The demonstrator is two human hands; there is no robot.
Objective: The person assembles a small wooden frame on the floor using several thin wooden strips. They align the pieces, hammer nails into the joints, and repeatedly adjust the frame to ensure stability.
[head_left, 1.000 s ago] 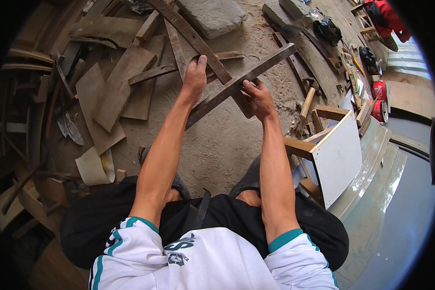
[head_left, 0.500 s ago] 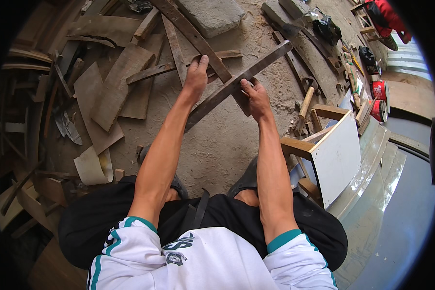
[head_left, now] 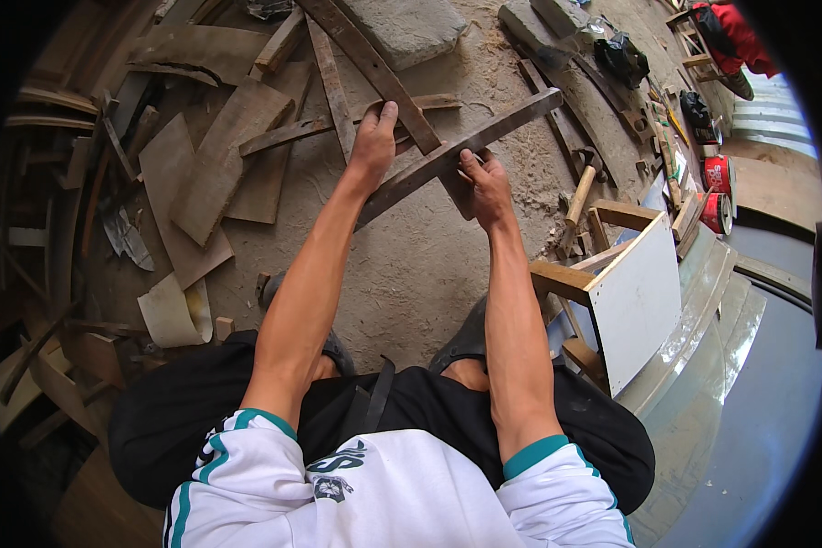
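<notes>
A dark wooden slat (head_left: 365, 64) reaches from the upper left down to a second slat (head_left: 511, 121), which crosses its near end at an angle. My left hand (head_left: 373, 146) is closed around the first slat, close to where the two meet. On the crossing slat, my right hand (head_left: 490, 190) is closed with the thumb on top. Below that hand a short dark wood piece (head_left: 458, 195) sticks down from the joint. Whether these pieces are fastened together I cannot tell. The fingers of my left hand are partly hidden behind the wood.
Loose boards (head_left: 233, 160) lie on the left. A hammer (head_left: 577, 199) rests on the dusty ground at right, beside a small white-topped wooden frame (head_left: 639, 297). Concrete slabs (head_left: 402, 32) lie ahead. Red cans (head_left: 717, 175) and a person in red (head_left: 753, 41) are at far right.
The crossing slat has turned slightly clockwise, its far right end dropping and shifting right. Both hands keep their hold and have barely moved.
</notes>
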